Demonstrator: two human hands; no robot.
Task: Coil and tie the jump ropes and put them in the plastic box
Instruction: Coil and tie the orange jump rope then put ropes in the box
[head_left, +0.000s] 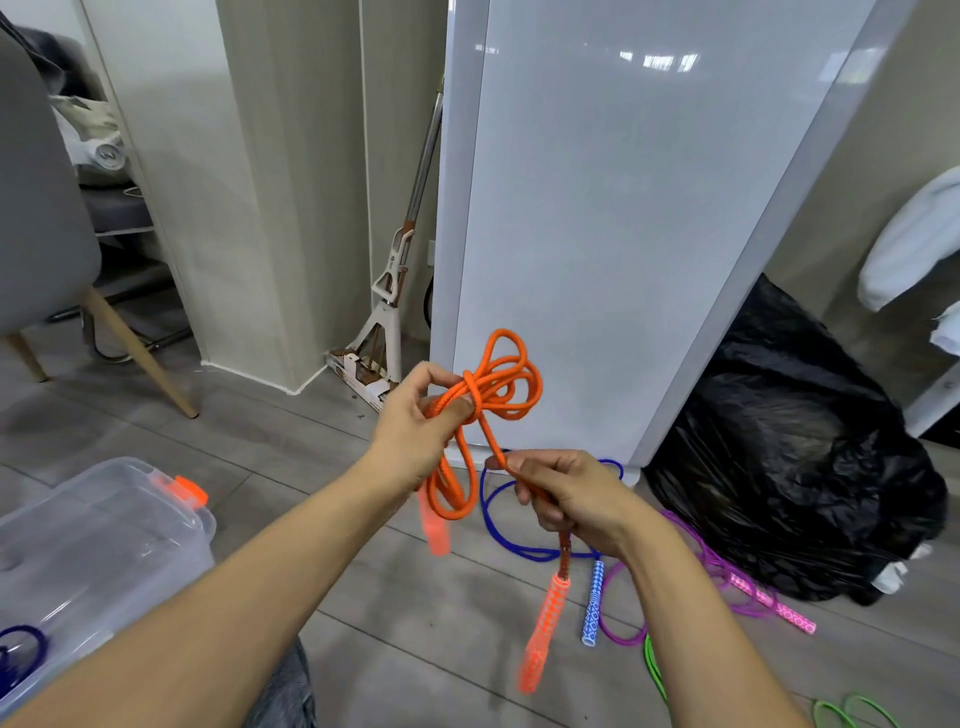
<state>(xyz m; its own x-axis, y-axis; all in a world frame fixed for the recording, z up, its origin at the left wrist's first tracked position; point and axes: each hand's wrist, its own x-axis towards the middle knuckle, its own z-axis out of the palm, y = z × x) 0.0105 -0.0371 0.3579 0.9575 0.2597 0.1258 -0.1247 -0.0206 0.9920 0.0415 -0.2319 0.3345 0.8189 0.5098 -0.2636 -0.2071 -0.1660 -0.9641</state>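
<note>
Head view: orange braided jump rope, right of the clear plastic box, was coiled but half-tied; left hand clenched its coil, right hand pinched its tail. Blue rope, purple rope and green rope lay farther right, unboxed.

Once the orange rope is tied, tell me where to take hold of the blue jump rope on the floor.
Probably its patterned handle, from above and the left. It lies flat and straight, with bare floor on its left; the purple rope crowds its right, and the blue cord sprawls loose.
</note>
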